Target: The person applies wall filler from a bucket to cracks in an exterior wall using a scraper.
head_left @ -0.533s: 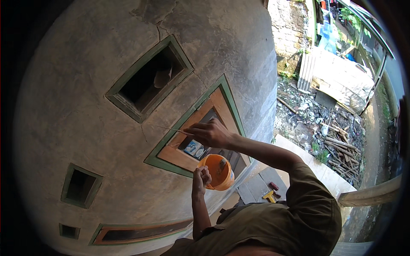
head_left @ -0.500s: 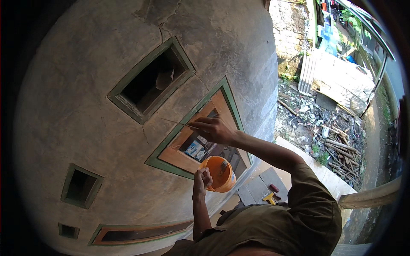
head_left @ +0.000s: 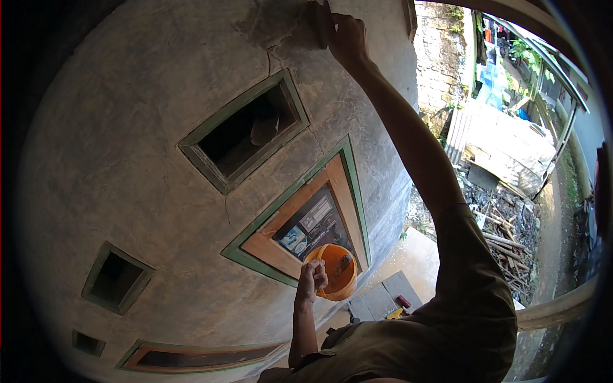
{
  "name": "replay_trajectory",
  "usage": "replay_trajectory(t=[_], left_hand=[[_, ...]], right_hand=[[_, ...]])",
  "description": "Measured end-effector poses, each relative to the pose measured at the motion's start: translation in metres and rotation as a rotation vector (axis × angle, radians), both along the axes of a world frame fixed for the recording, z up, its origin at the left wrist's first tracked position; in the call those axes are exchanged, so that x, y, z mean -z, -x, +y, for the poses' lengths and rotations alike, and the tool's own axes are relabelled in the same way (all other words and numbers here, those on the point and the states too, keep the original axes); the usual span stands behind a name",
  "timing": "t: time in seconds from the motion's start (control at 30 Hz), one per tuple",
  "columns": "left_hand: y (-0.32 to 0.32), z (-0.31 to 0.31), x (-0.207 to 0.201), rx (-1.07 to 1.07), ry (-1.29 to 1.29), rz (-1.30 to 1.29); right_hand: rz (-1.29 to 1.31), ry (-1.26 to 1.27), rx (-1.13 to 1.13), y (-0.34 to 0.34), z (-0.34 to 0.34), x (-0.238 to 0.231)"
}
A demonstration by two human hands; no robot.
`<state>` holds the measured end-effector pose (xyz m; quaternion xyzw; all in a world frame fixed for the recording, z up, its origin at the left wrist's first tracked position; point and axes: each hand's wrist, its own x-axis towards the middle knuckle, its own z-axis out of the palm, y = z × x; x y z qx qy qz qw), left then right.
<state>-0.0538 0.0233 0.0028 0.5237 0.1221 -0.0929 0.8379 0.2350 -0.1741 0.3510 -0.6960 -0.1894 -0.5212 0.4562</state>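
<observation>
My left hand [head_left: 311, 279] grips the small orange plastic bucket [head_left: 336, 270] low; my right hand [head_left: 345, 35], overhead, presses the cracked grey rendered wall [head_left: 128, 159], grip unclear—patching step, likely reload next.

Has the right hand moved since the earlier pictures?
Yes. The right hand went up the grey wall, from the wooden door to above the upper opening.

grey plastered wall [head_left: 128, 159] with green-framed openings [head_left: 246, 131], sunlit rubble yard [head_left: 504, 210] beside
</observation>
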Motion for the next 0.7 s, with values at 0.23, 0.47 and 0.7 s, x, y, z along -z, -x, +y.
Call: replay_trajectory(t=[0.23,0.47,0.7], left_hand=[[-0.001,0.01,-0.007,-0.024,0.017,-0.027],[-0.002,0.019,-0.008,-0.049,-0.021,-0.063],[0.007,0.028,-0.004,-0.095,-0.025,-0.047]], right_hand=[[-0.301,0.19,0.111,0.054,0.115,0.017],[-0.496,0.352,-0.057,0.127,0.145,0.042],[-0.511,0.144,-0.468,0.085,0.1,0.003]])
